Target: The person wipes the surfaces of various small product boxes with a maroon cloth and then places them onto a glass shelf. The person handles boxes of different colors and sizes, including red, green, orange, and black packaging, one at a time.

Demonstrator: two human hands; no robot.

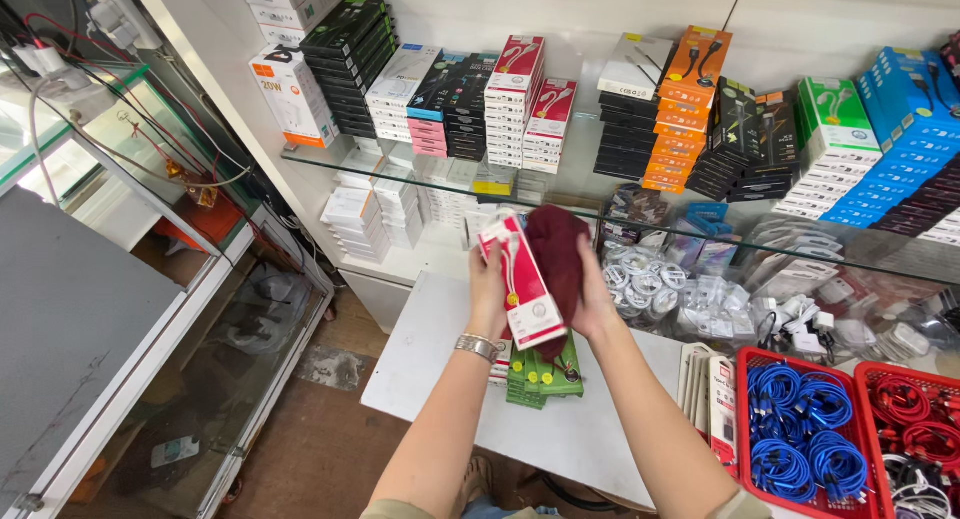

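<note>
The left hand [488, 289] is gripping a red-and-white cable box [522, 281] upright while the right hand [592, 297] is pressing a maroon cloth [556, 254] flat against its back (seemingly wiping it) above the white worktop [430, 359].

A white table [440, 349] stands below the glass shelf [600, 194]. On the table lie a stack of green boxes [545, 377], a red basket [745, 419] with blue cables, and a second red basket [868, 379] with red cables. On the glass shelf stand rows of stacked cable boxes [515, 104] in many colours.
</note>
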